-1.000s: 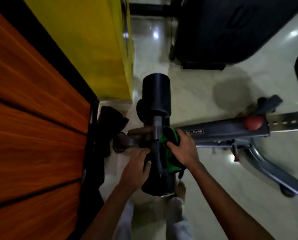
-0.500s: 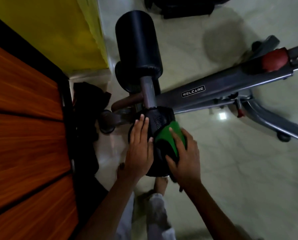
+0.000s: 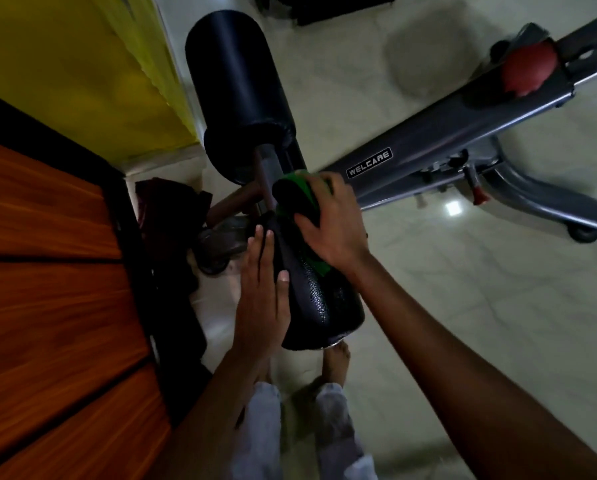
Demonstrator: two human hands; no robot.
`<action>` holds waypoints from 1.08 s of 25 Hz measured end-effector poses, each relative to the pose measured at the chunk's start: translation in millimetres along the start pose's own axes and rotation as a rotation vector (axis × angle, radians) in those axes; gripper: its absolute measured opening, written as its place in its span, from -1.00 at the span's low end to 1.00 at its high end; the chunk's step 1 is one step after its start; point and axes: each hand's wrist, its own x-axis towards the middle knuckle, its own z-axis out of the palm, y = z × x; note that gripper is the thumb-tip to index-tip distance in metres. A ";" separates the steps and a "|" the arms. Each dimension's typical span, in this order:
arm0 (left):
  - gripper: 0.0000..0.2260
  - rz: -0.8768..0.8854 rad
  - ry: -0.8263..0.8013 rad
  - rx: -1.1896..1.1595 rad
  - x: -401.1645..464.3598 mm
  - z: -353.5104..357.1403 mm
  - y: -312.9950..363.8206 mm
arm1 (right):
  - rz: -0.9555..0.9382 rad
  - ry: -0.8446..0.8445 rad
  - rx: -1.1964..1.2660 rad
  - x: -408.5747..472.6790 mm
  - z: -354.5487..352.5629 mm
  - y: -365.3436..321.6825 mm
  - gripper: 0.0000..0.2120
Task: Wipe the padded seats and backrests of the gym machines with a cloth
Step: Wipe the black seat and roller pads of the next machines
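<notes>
Wiping step under way. Right hand (image 3: 328,226) curls round green cloth (image 3: 298,195) atop near black textured foam roller pad (image 3: 319,299); left hand (image 3: 262,299), fingers straight, steadies pad. Next, probably: sweep down the pad.

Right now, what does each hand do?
Left hand: open, flat against the near roller pad.
Right hand: holds the green cloth on that pad.
</notes>
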 end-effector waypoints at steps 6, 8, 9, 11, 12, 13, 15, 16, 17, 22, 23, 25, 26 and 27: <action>-0.51 -0.002 0.063 0.077 17.0 4.3 32.8 | 0.521 0.254 0.906 -8.4 -25.3 34.9 -0.60; -0.50 -0.003 0.018 0.245 25.5 19.1 46.9 | 0.561 0.305 0.890 -16.2 -32.5 45.5 -0.65; -0.49 -0.001 0.009 0.322 25.8 25.8 47.8 | 0.566 0.311 0.881 -20.3 -34.7 48.3 -0.65; -0.49 0.021 0.002 0.388 21.5 30.7 37.2 | 0.532 0.289 0.832 -28.2 -34.7 51.3 -0.61; -0.49 0.030 0.001 0.362 19.2 28.7 28.9 | 0.495 0.264 0.769 -30.8 -33.5 52.5 -0.59; -0.50 0.038 0.004 0.307 16.1 24.1 21.0 | 0.452 0.233 0.697 -33.4 -33.7 50.7 -0.61; -0.50 0.048 0.012 0.155 11.1 12.3 9.3 | 0.327 0.196 0.535 -39.2 -35.8 40.6 -0.63; -0.51 0.037 0.025 0.077 9.7 7.2 5.4 | 0.251 0.171 0.439 -43.6 -35.4 33.5 -0.57; -0.52 0.012 0.053 0.008 8.8 4.6 3.0 | 0.177 0.135 0.331 -48.5 -33.5 24.8 -0.49; -0.52 -0.101 0.148 -0.112 10.9 19.2 11.5 | -0.033 0.025 -0.144 -38.2 -7.2 -1.4 -0.33; -0.51 -0.104 0.150 -0.116 11.0 22.2 11.3 | -0.031 0.023 -0.149 -23.8 -4.8 -4.3 -0.33; -0.51 -0.111 0.146 -0.114 11.4 25.4 6.3 | -0.037 0.020 -0.122 -7.9 -1.9 -2.7 -0.34; -0.51 -0.106 0.141 -0.115 10.1 25.5 3.5 | -0.038 0.024 -0.118 -15.9 -0.2 2.7 -0.34; -0.51 -0.097 0.139 -0.126 8.7 25.0 1.8 | -0.041 0.025 -0.114 -34.0 1.0 9.0 -0.35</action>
